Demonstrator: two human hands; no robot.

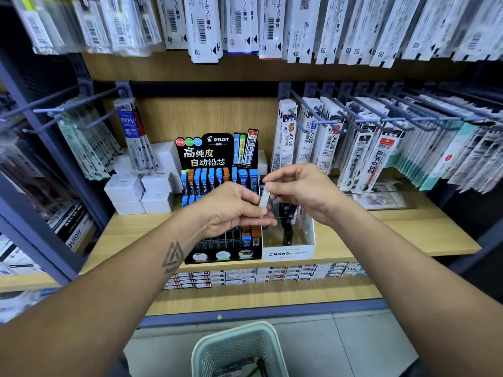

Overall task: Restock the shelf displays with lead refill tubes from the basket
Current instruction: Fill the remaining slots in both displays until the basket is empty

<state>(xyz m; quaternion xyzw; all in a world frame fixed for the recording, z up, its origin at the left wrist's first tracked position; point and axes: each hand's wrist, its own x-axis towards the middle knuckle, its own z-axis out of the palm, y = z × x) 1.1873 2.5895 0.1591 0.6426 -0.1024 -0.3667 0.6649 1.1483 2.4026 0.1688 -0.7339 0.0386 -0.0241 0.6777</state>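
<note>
A wooden shelf spans the scene, framed by blue-grey metal uprights. Above it, rows of hanging refill packets fill the pegs on the right, and a further row of white packets hangs along the top. On the left, more packets hang from pegs, with a stack of white boxes beneath them on the shelf.

At the centre of the shelf stands a black Pilot display, its tiers filled with blue and orange capped lead tubes. Directly to its right, touching it, sits a white Mono display box with clear walls; a few dark tubes stand inside it.

On the floor at the near edge, centre, is a pale green mesh basket. Its contents are dark and cannot be made out.

Both forearms reach in from the near side, and the hands meet above the junction of the two displays. The left hand has its fingers curled and grips the lower end of a lead refill tube. The right hand pinches the upper end of the same tube between thumb and fingers. The tube is pale and translucent, held roughly upright, near the clear box and just above it. A dark triangular mark shows on the left forearm.
</note>
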